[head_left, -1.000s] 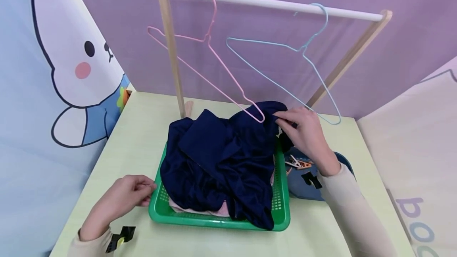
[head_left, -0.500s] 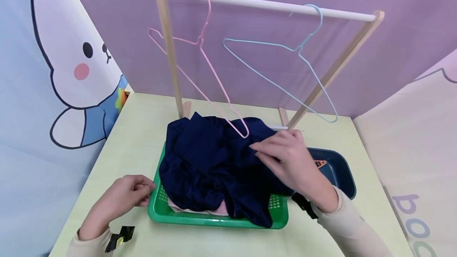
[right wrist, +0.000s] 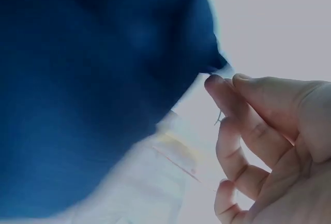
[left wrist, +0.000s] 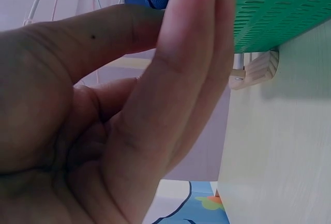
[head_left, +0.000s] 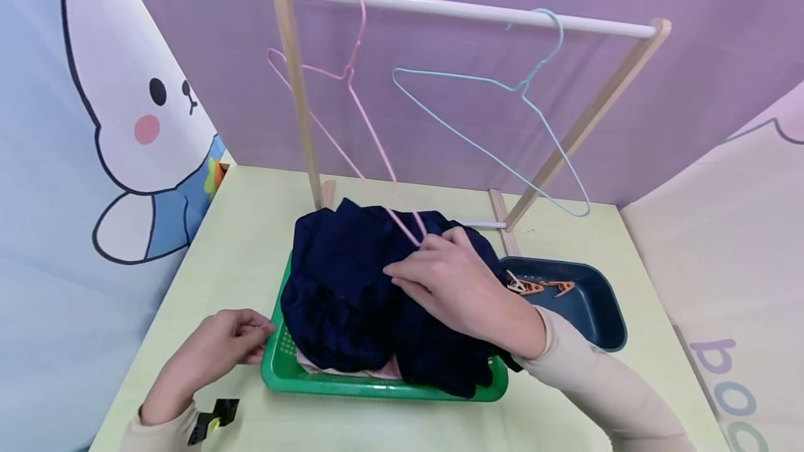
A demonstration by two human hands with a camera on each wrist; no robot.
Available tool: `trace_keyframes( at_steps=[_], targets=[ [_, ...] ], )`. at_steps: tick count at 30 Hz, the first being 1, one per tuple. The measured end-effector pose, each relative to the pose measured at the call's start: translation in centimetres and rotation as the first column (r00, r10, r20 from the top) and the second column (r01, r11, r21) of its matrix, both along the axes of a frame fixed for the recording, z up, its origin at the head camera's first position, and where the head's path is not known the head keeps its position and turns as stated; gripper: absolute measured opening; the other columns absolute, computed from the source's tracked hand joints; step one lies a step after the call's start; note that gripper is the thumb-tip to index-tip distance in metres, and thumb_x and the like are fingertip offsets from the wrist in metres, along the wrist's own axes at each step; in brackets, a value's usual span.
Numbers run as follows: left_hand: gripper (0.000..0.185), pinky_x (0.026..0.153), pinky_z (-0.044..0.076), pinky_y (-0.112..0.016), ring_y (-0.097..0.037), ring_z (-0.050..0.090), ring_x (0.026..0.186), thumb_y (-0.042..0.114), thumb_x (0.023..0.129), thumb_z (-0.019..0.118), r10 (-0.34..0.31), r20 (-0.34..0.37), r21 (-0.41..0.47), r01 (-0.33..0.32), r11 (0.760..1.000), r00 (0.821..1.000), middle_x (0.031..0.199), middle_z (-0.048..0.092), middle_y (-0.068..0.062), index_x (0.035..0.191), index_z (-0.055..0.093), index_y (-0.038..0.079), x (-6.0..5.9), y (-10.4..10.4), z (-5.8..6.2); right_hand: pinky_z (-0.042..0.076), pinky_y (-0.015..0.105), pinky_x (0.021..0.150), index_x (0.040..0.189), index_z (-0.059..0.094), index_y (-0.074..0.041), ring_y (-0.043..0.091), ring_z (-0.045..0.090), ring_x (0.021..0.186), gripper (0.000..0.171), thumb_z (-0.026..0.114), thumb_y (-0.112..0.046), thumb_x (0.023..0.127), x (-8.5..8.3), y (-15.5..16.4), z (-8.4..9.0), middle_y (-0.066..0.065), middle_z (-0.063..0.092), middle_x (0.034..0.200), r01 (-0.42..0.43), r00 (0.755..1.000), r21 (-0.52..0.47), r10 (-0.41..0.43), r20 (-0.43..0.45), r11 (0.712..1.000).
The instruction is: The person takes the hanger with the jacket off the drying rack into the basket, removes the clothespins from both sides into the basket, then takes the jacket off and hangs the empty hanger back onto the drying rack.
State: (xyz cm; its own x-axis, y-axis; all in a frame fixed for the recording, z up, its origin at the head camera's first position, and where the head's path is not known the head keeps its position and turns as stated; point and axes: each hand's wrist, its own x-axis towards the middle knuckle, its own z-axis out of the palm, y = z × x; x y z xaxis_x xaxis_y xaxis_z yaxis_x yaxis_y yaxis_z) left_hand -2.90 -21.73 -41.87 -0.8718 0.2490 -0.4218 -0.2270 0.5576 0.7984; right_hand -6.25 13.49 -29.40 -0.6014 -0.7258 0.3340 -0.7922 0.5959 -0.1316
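Note:
A navy garment (head_left: pixel 352 277) lies heaped in a green basket (head_left: pixel 314 383). A bit of pale pink cloth (head_left: pixel 386 368) shows beneath it near the front. My left hand (head_left: pixel 213 347) holds the basket's left rim between thumb and fingertips, as the left wrist view also shows. Over the heap, my right hand (head_left: pixel 461 288) pinches an edge of the navy garment between thumb and index finger. That pinched edge (right wrist: pixel 214 61) appears in the right wrist view, with the other fingers loosely curled below. The garment's right part hangs beneath my right hand and forearm.
Behind the basket stands a rack with a white bar (head_left: pixel 440 5). From it hang a pink hanger (head_left: pixel 370 124), whose low end is near my right hand, and a light blue hanger (head_left: pixel 477 77). A dark blue tray (head_left: pixel 584 312) with orange and white clothespins (head_left: pixel 526 287) sits right.
My right hand has moved left and toward me from the back right, drawing the garment's edge over the heap. The pink hanger has swung left. My left hand has stayed at the rim.

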Motion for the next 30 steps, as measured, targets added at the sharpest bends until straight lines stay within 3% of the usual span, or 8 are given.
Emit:
trace_keyframes(
  at_steps=[7,11,14,17,19,23,26,30],
  targets=[
    [0.021,0.065,0.057,-0.03,-0.018,0.068,0.074,0.009,0.101,0.054,-0.002,0.001,-0.008,0.002,1.0,1.0,0.084,0.071,-0.003,0.109,0.069,-0.004,-0.1,0.1,0.2,0.036,0.04,0.078,0.113,0.077,-0.019,0.017,0.06,0.091,0.023,0.077,-0.02,0.09,-0.4,2.9,0.0,-0.008,0.073,0.105,0.088,0.996,-0.014,-0.088,0.002,0.996],
    [0.021,0.065,0.057,-0.03,-0.018,0.068,0.074,0.011,0.102,0.055,-0.004,0.004,-0.011,0.004,1.0,1.0,0.083,0.07,-0.003,0.109,0.069,-0.003,-0.1,0.1,0.0,0.038,0.048,0.082,0.119,0.074,-0.018,0.024,0.063,0.101,0.032,0.078,-0.028,0.088,-0.7,6.2,-0.6,-0.001,0.072,0.109,0.226,0.973,0.046,-0.227,0.028,0.973],
    [0.021,0.065,0.057,-0.03,-0.018,0.068,0.074,0.012,0.102,0.055,-0.004,0.008,-0.011,0.004,1.0,1.0,0.083,0.07,-0.002,0.109,0.069,-0.003,-0.1,0.1,0.0,0.04,0.055,0.085,0.131,0.068,-0.018,0.031,0.063,0.105,0.046,0.076,-0.038,0.09,-0.8,8.8,-2.0,0.008,0.069,0.119,0.347,0.923,0.167,-0.367,0.114,0.923],
    [0.021,0.065,0.057,-0.03,-0.018,0.068,0.074,0.012,0.102,0.055,-0.006,0.011,-0.011,0.006,1.0,1.0,0.083,0.07,-0.002,0.109,0.069,-0.003,-0.1,0.1,0.0,0.041,0.061,0.085,0.142,0.057,-0.016,0.036,0.064,0.103,0.061,0.07,-0.048,0.092,-0.9,11.3,-3.8,0.016,0.065,0.125,0.403,0.856,0.263,-0.463,0.232,0.877],
    [0.021,0.065,0.056,-0.03,-0.018,0.068,0.074,0.013,0.102,0.056,-0.007,0.011,-0.013,0.007,1.0,1.0,0.083,0.07,-0.002,0.109,0.069,-0.003,-0.1,0.1,0.0,0.044,0.06,0.085,0.146,0.052,-0.014,0.035,0.065,0.101,0.068,0.067,-0.053,0.092,-1.0,12.5,-5.0,0.018,0.064,0.125,0.404,0.819,0.275,-0.479,0.316,0.872],
    [0.021,0.065,0.056,-0.03,-0.019,0.068,0.074,0.012,0.102,0.056,-0.008,0.018,-0.01,0.009,1.0,1.0,0.083,0.07,-0.002,0.109,0.069,-0.002,-0.1,0.0,-0.1,0.051,0.05,0.082,0.152,0.044,-0.014,0.022,0.065,0.09,0.078,0.064,-0.06,0.091,-1.0,13.3,-6.9,0.014,0.062,0.127,0.364,0.765,0.213,-0.421,0.487,0.907],
    [0.021,0.065,0.057,-0.03,-0.019,0.068,0.074,0.012,0.102,0.056,-0.006,0.023,-0.004,0.006,1.0,1.0,0.083,0.07,-0.003,0.109,0.069,-0.003,-0.2,0.0,-0.2,0.05,0.05,0.085,0.153,0.042,-0.015,0.022,0.065,0.094,0.08,0.065,-0.06,0.091,-1.0,12.6,-7.7,0.014,0.057,0.136,0.323,0.772,0.17,-0.364,0.521,0.931],
    [0.021,0.066,0.057,-0.03,-0.019,0.068,0.074,0.011,0.102,0.055,-0.005,0.022,0.002,0.004,1.0,1.0,0.084,0.07,-0.003,0.109,0.068,-0.003,-0.2,0.0,-0.3,0.041,0.061,0.092,0.152,0.045,-0.017,0.038,0.057,0.119,0.078,0.065,-0.06,0.091,-0.8,11.1,-7.8,0.018,0.051,0.144,0.305,0.823,0.203,-0.365,0.435,0.931]
  ],
)
